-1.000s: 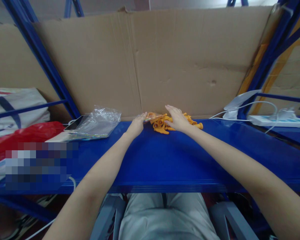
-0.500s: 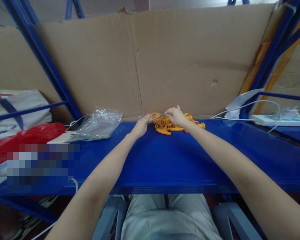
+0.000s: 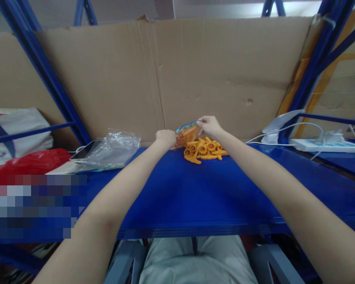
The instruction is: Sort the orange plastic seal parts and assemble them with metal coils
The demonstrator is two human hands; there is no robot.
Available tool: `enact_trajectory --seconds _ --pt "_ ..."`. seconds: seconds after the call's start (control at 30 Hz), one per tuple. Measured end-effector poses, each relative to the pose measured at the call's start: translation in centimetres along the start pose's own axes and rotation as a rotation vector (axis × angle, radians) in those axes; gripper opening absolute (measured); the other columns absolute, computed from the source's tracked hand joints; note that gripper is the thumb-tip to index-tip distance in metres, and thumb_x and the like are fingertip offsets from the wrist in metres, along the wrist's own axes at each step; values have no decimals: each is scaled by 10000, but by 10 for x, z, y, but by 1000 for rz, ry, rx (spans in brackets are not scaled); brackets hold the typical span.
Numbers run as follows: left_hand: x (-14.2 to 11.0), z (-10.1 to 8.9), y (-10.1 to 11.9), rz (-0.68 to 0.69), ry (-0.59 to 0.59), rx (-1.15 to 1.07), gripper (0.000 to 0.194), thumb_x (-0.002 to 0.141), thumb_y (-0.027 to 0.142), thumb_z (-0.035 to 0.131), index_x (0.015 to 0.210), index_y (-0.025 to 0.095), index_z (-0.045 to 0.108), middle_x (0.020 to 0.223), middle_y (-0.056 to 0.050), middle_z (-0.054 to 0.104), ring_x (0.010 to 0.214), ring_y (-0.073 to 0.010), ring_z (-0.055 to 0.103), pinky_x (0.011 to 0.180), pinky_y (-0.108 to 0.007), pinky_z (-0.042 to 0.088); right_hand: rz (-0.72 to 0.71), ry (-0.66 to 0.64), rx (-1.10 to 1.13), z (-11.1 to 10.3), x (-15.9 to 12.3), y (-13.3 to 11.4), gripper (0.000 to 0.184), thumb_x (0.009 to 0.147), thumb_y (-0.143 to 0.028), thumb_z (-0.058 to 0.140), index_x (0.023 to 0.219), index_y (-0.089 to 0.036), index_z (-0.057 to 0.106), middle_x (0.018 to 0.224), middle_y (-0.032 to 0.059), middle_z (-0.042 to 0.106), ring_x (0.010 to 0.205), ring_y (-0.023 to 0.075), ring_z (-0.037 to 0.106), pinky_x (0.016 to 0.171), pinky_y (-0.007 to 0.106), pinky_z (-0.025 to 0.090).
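A clear plastic bag [image 3: 191, 132] with a blue-edged, coloured top strip is stretched between my two hands. Orange pieces show through its film. My left hand [image 3: 166, 139] is closed on the bag's left edge, back of the hand up. At the top right corner of the bag, the fingers of my right hand [image 3: 209, 126] pinch the strip. A pile of orange plastic pieces [image 3: 205, 148] with round hollow ends and curved, pointed parts lies on the blue shelf [image 3: 195, 193], just below and right of the bag. My right forearm hides part of the pile.
Cardboard [image 3: 112, 79] stands behind the shelf between blue posts. To the left lie a stack of clear plastic bags [image 3: 115, 150], a dark flat device [image 3: 87, 150] and a red bag [image 3: 32, 163]. A white power strip [image 3: 325, 145] with cables lies at the right.
Both hands have drawn the bag from nearly flat to upright, so its coloured strip now shows. My left hand has closed, my right hand has risen slightly, and the camera view has shifted a little.
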State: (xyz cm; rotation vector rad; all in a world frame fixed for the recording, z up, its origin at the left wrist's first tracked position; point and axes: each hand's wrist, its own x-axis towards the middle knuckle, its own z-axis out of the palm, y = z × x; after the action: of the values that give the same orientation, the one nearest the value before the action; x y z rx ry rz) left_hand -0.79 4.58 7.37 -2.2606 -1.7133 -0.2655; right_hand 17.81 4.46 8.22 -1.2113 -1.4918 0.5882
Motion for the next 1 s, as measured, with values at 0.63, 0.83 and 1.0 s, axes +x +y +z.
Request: enact_trajectory --seconds 0.63,0.83,1.0 --pt "-4 24 -23 -271 53 -1130 443 967 386 560 1301 96 588 565 -27 679 292 -102 475 370 -178 374 -74 43 625 19 12 7 222 907 -389 637 835 -239 490 880 -58 616 847 95 722 690 183 526" --pt "-8 27 -11 -235 135 -1302 439 1016 388 482 1339 106 580 482 32 614 246 -73 404 340 -155 290 -98 92 637 23 10 24 312 807 -445 743 887 -252 511 952 -27 647 830 133 730 726 268 585" --pt "-5 27 -6 -257 158 -1422 360 1023 376 476 1160 93 651 424 55 558 239 -55 385 337 -139 280 -52 91 584 28 8 37 299 757 -202 774 956 -241 554 963 -29 664 705 103 709 758 312 604"
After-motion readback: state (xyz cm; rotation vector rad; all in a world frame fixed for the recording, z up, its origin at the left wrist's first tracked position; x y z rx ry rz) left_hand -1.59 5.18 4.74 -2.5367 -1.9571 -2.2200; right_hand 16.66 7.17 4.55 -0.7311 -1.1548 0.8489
